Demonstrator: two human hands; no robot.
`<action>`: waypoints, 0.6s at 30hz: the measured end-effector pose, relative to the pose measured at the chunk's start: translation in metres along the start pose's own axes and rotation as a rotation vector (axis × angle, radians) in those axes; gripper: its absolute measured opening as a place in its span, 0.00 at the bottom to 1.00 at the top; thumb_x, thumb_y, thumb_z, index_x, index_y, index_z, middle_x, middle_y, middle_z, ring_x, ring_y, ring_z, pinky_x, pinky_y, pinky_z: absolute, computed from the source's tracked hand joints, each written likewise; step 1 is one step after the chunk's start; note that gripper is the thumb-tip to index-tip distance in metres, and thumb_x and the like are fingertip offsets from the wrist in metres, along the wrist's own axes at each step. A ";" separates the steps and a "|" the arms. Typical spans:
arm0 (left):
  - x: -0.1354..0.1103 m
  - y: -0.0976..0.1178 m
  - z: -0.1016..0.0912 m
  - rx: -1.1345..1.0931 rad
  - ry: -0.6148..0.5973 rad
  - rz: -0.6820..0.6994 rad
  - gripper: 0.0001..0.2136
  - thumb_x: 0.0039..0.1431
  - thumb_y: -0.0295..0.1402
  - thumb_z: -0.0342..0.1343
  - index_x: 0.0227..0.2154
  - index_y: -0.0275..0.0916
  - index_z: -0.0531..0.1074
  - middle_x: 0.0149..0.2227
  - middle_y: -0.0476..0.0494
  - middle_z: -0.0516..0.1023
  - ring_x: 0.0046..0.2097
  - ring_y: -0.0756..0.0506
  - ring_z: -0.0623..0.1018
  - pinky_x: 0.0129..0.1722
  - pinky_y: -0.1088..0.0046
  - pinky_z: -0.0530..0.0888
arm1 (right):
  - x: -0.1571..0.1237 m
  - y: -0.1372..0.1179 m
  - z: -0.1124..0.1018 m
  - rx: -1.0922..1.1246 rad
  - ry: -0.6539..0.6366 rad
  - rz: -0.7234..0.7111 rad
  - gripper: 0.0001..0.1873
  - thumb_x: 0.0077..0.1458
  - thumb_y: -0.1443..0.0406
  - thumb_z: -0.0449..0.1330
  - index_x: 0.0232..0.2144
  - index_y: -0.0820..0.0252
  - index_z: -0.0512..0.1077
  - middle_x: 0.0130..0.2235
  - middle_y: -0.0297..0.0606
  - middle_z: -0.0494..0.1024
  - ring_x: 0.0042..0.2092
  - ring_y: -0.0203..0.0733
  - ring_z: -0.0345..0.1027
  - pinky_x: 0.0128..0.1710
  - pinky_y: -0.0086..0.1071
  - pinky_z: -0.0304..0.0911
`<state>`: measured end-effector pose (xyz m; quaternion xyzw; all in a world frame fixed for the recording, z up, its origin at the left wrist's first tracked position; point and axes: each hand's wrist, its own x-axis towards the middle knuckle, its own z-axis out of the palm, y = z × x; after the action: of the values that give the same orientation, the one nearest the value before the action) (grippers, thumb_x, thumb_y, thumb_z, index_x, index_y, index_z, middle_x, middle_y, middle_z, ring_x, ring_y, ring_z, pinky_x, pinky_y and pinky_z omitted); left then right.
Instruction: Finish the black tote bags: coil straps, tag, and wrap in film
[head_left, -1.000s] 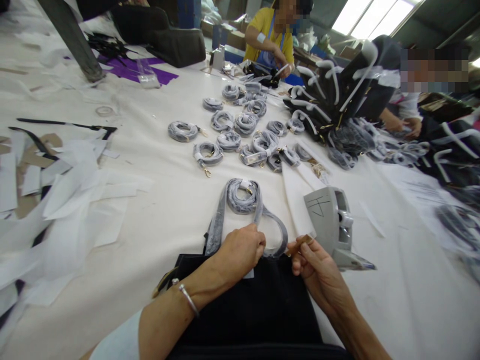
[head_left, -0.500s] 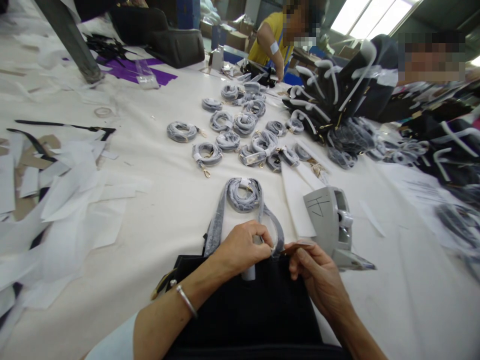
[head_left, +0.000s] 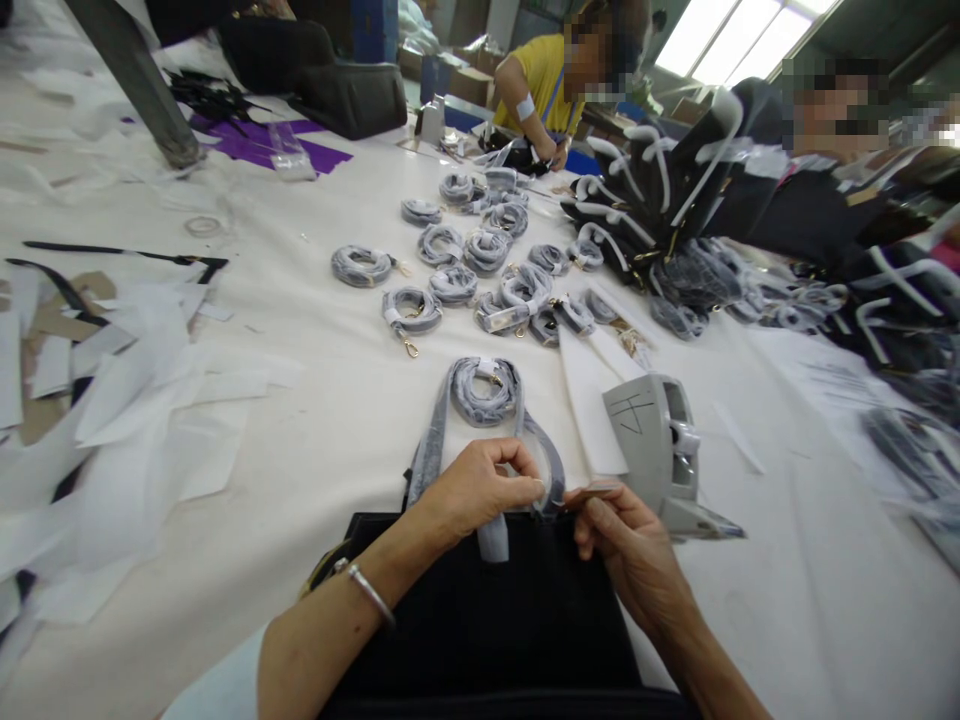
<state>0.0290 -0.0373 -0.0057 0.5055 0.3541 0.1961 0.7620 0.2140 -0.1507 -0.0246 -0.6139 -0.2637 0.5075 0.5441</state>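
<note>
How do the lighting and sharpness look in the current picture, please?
In the head view, the window is glaring white, the black bag shows little surface detail, and the wrapped straps at the picture's right edge look smeared.

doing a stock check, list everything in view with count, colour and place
handbag: one, black, near edge, centre
handles: count unclear, grey-wrapped, handbag's top
coiled straps: over ten, grey, mid-table
tag: one, brown, in right hand
tape dispenser: one, grey, right of handbag
strips: at least two, white, beside tape dispenser
paper scraps: many, mostly white, left side
purple sheets: count unclear, purple, far left
other bags: several, black, far right
post: one, grey, far left
table: one, white, under handbag
co-workers: at least two, one in yellow, far side
bracelet: one, silver, left wrist
left hand: one, bare, over handbag's top
right hand: one, bare, pinching tag
</note>
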 end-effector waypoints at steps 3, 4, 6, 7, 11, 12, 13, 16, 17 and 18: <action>0.002 0.000 0.000 0.010 0.020 0.015 0.07 0.45 0.32 0.59 0.25 0.36 0.69 0.18 0.57 0.63 0.21 0.56 0.59 0.20 0.81 0.54 | 0.000 -0.001 0.000 -0.017 -0.008 -0.001 0.13 0.48 0.58 0.69 0.32 0.61 0.76 0.27 0.37 0.78 0.23 0.31 0.65 0.22 0.24 0.62; 0.002 0.000 0.000 0.021 0.019 0.011 0.07 0.45 0.32 0.59 0.25 0.36 0.69 0.17 0.57 0.62 0.20 0.56 0.58 0.19 0.82 0.53 | -0.001 -0.001 0.001 -0.022 -0.010 -0.004 0.14 0.48 0.57 0.69 0.32 0.62 0.76 0.27 0.37 0.78 0.22 0.31 0.65 0.21 0.24 0.62; 0.002 0.000 0.000 0.034 -0.001 -0.006 0.08 0.44 0.34 0.59 0.26 0.36 0.68 0.16 0.58 0.60 0.18 0.56 0.58 0.17 0.82 0.52 | -0.001 0.000 0.003 -0.011 -0.018 -0.013 0.14 0.49 0.57 0.68 0.32 0.62 0.75 0.27 0.37 0.78 0.22 0.31 0.65 0.20 0.24 0.62; 0.002 -0.001 0.000 0.034 -0.010 -0.014 0.08 0.44 0.35 0.59 0.26 0.37 0.67 0.15 0.59 0.59 0.17 0.57 0.57 0.17 0.82 0.52 | 0.000 0.001 0.005 0.004 -0.023 -0.021 0.15 0.49 0.56 0.68 0.31 0.63 0.74 0.27 0.37 0.78 0.21 0.31 0.65 0.20 0.23 0.62; 0.008 -0.011 -0.001 -0.003 -0.051 -0.064 0.09 0.46 0.37 0.57 0.25 0.39 0.64 0.12 0.60 0.60 0.13 0.57 0.54 0.13 0.83 0.52 | 0.007 0.009 0.010 0.083 -0.062 -0.052 0.19 0.47 0.55 0.69 0.31 0.63 0.70 0.29 0.38 0.78 0.21 0.31 0.67 0.17 0.23 0.62; 0.010 -0.014 -0.002 -0.048 -0.083 -0.053 0.09 0.46 0.38 0.56 0.25 0.39 0.63 0.10 0.60 0.59 0.12 0.57 0.53 0.13 0.83 0.51 | 0.011 0.011 0.011 0.102 -0.063 -0.059 0.20 0.46 0.54 0.69 0.30 0.63 0.69 0.28 0.38 0.78 0.21 0.31 0.67 0.17 0.23 0.61; 0.012 -0.016 -0.002 -0.103 -0.107 -0.039 0.10 0.45 0.38 0.57 0.24 0.39 0.63 0.11 0.59 0.60 0.12 0.57 0.53 0.12 0.84 0.51 | 0.014 0.013 0.011 0.123 -0.058 -0.066 0.22 0.44 0.53 0.70 0.30 0.63 0.68 0.27 0.38 0.78 0.20 0.31 0.67 0.16 0.22 0.61; 0.015 -0.019 -0.002 -0.278 -0.112 0.010 0.15 0.42 0.40 0.61 0.23 0.39 0.60 0.21 0.54 0.71 0.13 0.59 0.56 0.12 0.84 0.50 | 0.021 0.018 0.011 0.168 -0.068 -0.079 0.26 0.40 0.50 0.71 0.29 0.63 0.66 0.26 0.39 0.79 0.18 0.32 0.66 0.13 0.22 0.59; 0.015 -0.018 -0.002 -0.309 -0.100 0.022 0.16 0.41 0.40 0.62 0.23 0.38 0.60 0.24 0.53 0.72 0.13 0.59 0.57 0.12 0.84 0.50 | 0.022 0.018 0.011 0.170 -0.091 -0.081 0.26 0.39 0.50 0.71 0.29 0.63 0.66 0.27 0.40 0.79 0.18 0.32 0.66 0.13 0.22 0.59; 0.015 -0.018 -0.002 -0.321 -0.090 0.028 0.17 0.41 0.40 0.63 0.23 0.38 0.60 0.26 0.53 0.73 0.14 0.59 0.58 0.12 0.84 0.50 | 0.024 0.019 0.010 0.165 -0.115 -0.083 0.27 0.39 0.49 0.71 0.29 0.63 0.67 0.27 0.41 0.79 0.18 0.32 0.66 0.13 0.22 0.59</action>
<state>0.0360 -0.0336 -0.0277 0.3903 0.2765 0.2381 0.8453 0.2086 -0.1310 -0.0492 -0.5255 -0.2769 0.5390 0.5972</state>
